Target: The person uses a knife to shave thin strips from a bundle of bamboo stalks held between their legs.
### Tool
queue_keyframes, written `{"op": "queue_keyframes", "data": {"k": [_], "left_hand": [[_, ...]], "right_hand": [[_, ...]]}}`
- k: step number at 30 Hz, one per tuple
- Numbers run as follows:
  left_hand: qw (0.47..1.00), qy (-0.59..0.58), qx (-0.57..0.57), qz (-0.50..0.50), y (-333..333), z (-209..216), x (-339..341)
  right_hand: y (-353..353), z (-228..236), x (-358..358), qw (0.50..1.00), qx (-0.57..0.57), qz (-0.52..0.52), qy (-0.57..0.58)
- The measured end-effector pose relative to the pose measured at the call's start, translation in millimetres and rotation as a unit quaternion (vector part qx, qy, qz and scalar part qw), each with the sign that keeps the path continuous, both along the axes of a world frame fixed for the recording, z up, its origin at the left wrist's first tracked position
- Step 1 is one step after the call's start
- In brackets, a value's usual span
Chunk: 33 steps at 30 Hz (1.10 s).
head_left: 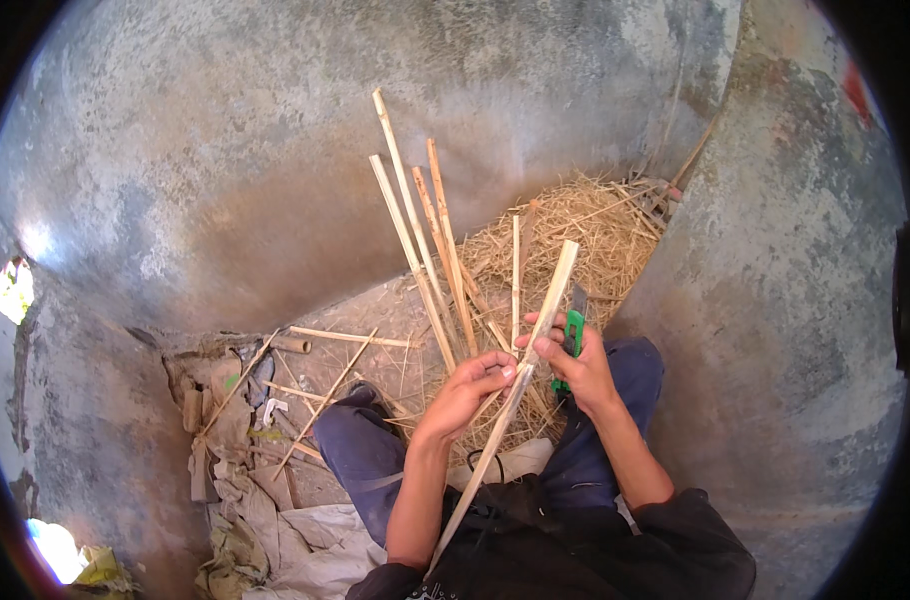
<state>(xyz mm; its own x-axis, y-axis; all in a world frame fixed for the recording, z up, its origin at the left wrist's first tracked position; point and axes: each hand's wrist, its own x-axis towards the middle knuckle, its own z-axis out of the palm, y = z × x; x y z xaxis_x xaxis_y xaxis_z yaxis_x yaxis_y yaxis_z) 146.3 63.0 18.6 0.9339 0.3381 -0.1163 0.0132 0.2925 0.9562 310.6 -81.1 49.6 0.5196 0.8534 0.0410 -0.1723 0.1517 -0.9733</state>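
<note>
A long pale bamboo stick (pixel 505 425) slants across my lap, its upper end up and to the right, its lower end against my black shirt. My left hand (pixel 465 394) is closed, with thumb and fingers pinching at the stick's middle. Just above, my right hand (pixel 583 372) grips a green utility knife (pixel 573 333), its dark blade pointing up. The thumb of that hand lies along the stick, and its fingers reach behind it. Whether the blade touches the bamboo I cannot tell.
Several bamboo sticks (pixel 403 215) lean on the grey wall (pixel 275 130) ahead. A straw-like heap of shavings (pixel 585 225) lies in the far right corner. Left of my knees are loose sticks (pixel 330 400), rubble and crumpled sacking (pixel 320 550). Another wall (pixel 775 330) rises close on the right.
</note>
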Motion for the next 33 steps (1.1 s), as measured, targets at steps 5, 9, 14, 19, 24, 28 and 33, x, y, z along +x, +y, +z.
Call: {"op": "queue_keyframes", "data": {"k": [5, 9, 14, 19, 24, 28, 33], "left_hand": [[0.988, -0.011, 0.145, 0.059, -19, 11, 0], [0.914, 0.075, 0.378, 0.126, -38, 44, -15], [0.855, 0.074, 0.485, 0.168, -45, 48, -14], [0.817, 0.107, 0.55, 0.138, -33, 47, -10], [0.908, 0.018, 0.411, 0.081, -20, 23, -3], [0.949, -0.024, 0.295, 0.112, -32, 9, 2], [0.961, -0.071, 0.261, 0.061, -38, 9, 0]], "right_hand": [[2, -4, 0, 0.999, 0.02, -0.026, -0.012], [6, -12, 3, 0.999, 0.034, -0.032, -0.02], [5, -7, 7, 0.999, 0.023, -0.021, -0.011], [5, -9, 9, 1.0, 0.009, -0.015, -0.012], [-2, 4, 16, 0.996, 0.036, 0.034, 0.07], [-1, -2, 19, 0.993, 0.058, 0.07, 0.069], [-1, 1, 16, 0.991, 0.072, 0.073, 0.083]]}}
